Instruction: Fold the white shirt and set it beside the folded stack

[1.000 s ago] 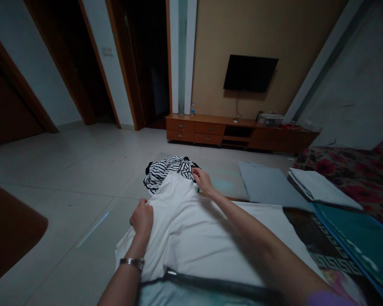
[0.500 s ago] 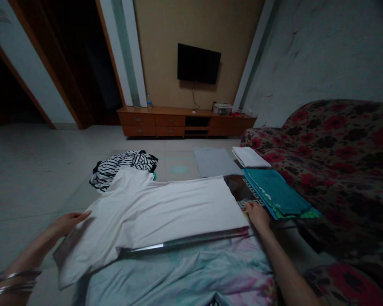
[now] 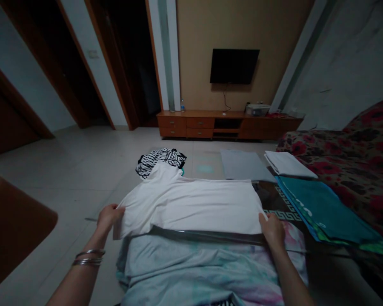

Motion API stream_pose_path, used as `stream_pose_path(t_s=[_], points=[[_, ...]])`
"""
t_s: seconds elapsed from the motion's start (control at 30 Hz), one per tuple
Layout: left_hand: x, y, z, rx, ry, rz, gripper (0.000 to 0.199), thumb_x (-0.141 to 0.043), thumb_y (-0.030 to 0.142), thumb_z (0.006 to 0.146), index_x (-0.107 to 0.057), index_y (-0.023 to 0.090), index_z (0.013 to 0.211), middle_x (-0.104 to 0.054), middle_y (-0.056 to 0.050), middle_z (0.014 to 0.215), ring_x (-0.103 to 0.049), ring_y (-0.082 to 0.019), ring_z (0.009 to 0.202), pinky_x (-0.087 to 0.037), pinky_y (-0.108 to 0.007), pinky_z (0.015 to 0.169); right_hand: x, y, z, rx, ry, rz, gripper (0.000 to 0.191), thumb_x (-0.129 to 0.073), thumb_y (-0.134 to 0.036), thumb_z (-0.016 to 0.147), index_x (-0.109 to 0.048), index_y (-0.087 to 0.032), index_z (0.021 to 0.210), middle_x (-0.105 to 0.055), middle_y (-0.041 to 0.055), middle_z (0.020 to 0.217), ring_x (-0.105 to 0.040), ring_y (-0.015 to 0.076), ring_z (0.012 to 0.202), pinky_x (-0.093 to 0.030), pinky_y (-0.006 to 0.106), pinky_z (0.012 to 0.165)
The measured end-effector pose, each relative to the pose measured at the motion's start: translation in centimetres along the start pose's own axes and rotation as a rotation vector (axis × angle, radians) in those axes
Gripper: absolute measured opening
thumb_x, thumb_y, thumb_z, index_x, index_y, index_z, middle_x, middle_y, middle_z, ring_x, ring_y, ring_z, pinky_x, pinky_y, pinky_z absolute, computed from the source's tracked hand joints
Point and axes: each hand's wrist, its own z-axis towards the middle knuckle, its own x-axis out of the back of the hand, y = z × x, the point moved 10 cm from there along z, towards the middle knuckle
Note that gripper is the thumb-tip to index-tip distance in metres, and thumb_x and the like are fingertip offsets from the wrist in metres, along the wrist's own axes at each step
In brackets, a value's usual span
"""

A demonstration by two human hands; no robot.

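Note:
A white T-shirt (image 3: 207, 204) lies stretched sideways across the glass table, its sleeve side to the left and its hem to the right. My left hand (image 3: 110, 216) pinches the shirt at its left end. At the hem, my right hand (image 3: 271, 227) grips the edge of the cloth. Nearest to me, a pale blue, tie-dyed cloth (image 3: 191, 263) is heaped just below the shirt. Behind the shirt's sleeve sits a crumpled black-and-white striped garment (image 3: 161, 160).
To the right lie a teal folded cloth (image 3: 332, 208), a white folded cloth (image 3: 289, 164) and a grey folded cloth (image 3: 244, 165). A floral sofa (image 3: 367, 161) stands at the right, a brown chair-like shape (image 3: 15, 229) at the left. Beyond is a TV cabinet (image 3: 199, 123).
The view has turned left. My left hand has closed on the shirt's left end and drawn it straighter; my right hand now grips the hem.

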Motion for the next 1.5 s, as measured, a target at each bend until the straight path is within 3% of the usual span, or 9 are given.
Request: stream_pose_path(t_s=[0.27, 0.63, 0.83, 0.9, 1.0, 1.13, 1.23, 1.4, 1.5], points=[[1.3, 1.2, -2.3, 0.0, 0.208, 0.135, 0.041, -0.038, 0.048, 0.085, -0.064, 0.019, 0.094, -0.069, -0.012, 0.094, -0.062, -0.026, 0.081, -0.038, -0.029, 0.06, -2.1, 4.3, 2.4, 0.043, -0.063, 0.358, 0.06, -0.056, -0.055, 0.062, -0.063, -0.011, 0.103, -0.069, 0.0164, 0.088, -0.065, 0.0309, 0.08, -0.048, 0.038, 0.073], [1.0, 2.9, -3.1, -0.181, 0.203, 0.382, 0.043, -0.03, 0.051, 0.091, -0.059, 0.02, 0.097, -0.069, -0.012, 0.089, -0.063, -0.026, 0.078, -0.031, -0.028, 0.056, 0.7, 7.7, -0.2, 0.174, 0.035, 0.177, 0.046, -0.05, -0.048, 0.07, -0.063, -0.018, 0.102, -0.069, 0.0137, 0.099, -0.064, 0.031, 0.084, -0.048, 0.039, 0.071], [1.0, 3.1, -3.1, -0.178, 0.204, 0.385, 0.047, -0.028, 0.052, 0.092, -0.059, 0.019, 0.101, -0.069, -0.013, 0.09, -0.063, -0.028, 0.08, -0.034, -0.029, 0.059, 1.3, 8.1, -0.4, 0.19, -0.096, -0.084, 0.043, -0.049, -0.044, 0.076, -0.062, -0.023, 0.111, -0.068, 0.011, 0.097, -0.066, 0.0291, 0.078, -0.049, 0.041, 0.072], [0.9, 3.2, -3.2, -0.184, 0.209, 0.386, 0.047, -0.027, 0.052, 0.092, -0.059, 0.019, 0.101, -0.069, -0.013, 0.091, -0.063, -0.028, 0.079, -0.034, -0.029, 0.059, 2.8, 5.1, -0.7, 0.26, -0.037, -0.202, 0.041, -0.046, -0.039, 0.08, -0.062, -0.021, 0.113, -0.066, 0.0138, 0.1, -0.065, 0.0301, 0.084, -0.048, 0.043, 0.076], [1.0, 3.0, -3.0, -0.161, 0.212, 0.378, 0.046, -0.027, 0.052, 0.092, -0.059, 0.019, 0.1, -0.068, -0.012, 0.089, -0.062, -0.028, 0.079, -0.035, -0.03, 0.061, 3.3, -4.2, -2.4, 0.502, 0.012, -0.174, 0.045, -0.037, -0.033, 0.087, -0.061, -0.01, 0.117, -0.063, 0.0192, 0.109, -0.059, 0.0305, 0.103, -0.046, 0.042, 0.088], [1.8, 4.2, -3.4, -0.146, 0.265, 0.385, 0.038, -0.035, 0.044, 0.091, -0.061, 0.017, 0.096, -0.065, -0.014, 0.095, -0.059, -0.028, 0.086, -0.038, -0.033, 0.068, -0.4, -18.4, -6.5, 0.866, -0.138, 0.132, 0.042, -0.035, -0.03, 0.092, -0.06, -0.015, 0.121, -0.06, 0.0121, 0.123, -0.053, 0.0223, 0.115, -0.039, 0.036, 0.102], [1.4, 8.3, -4.9, -0.263, 0.315, 0.382, 0.027, -0.038, 0.028, 0.088, -0.062, 0.016, 0.095, -0.062, -0.015, 0.104, -0.054, -0.029, 0.101, -0.038, -0.037, 0.082, -3.8, -26.0, -8.8, 1.026, -0.198, 0.243, 0.037, -0.038, -0.028, 0.093, -0.063, -0.017, 0.117, -0.061, 0.0116, 0.123, -0.052, 0.0228, 0.117, -0.038, 0.039, 0.104], [-4.8, 16.5, -9.1, -0.638, 0.12, 0.163, 0.028, -0.04, 0.034, 0.091, -0.064, 0.02, 0.099, -0.063, -0.011, 0.11, -0.054, -0.024, 0.104, -0.037, -0.035, 0.092, -7.8, -34.6, -11.8, 1.268, -0.23, 0.338, 0.033, -0.04, -0.028, 0.095, -0.063, -0.02, 0.117, -0.059, 0.0078, 0.126, -0.051, 0.0192, 0.119, -0.038, 0.035, 0.104], [-7.8, 17.9, -10.5, -0.751, 0.101, 0.165, 0.044, -0.04, 0.047, 0.091, -0.054, 0.023, 0.126, -0.05, -0.01, 0.138, -0.042, -0.025, 0.127, -0.029, -0.04, 0.105, -10.4, -37.4, -12.9, 1.363, -0.25, 0.262, 0.033, -0.046, -0.027, 0.093, -0.06, -0.019, 0.121, -0.054, 0.0078, 0.134, -0.043, 0.0198, 0.128, -0.032, 0.037, 0.109]])
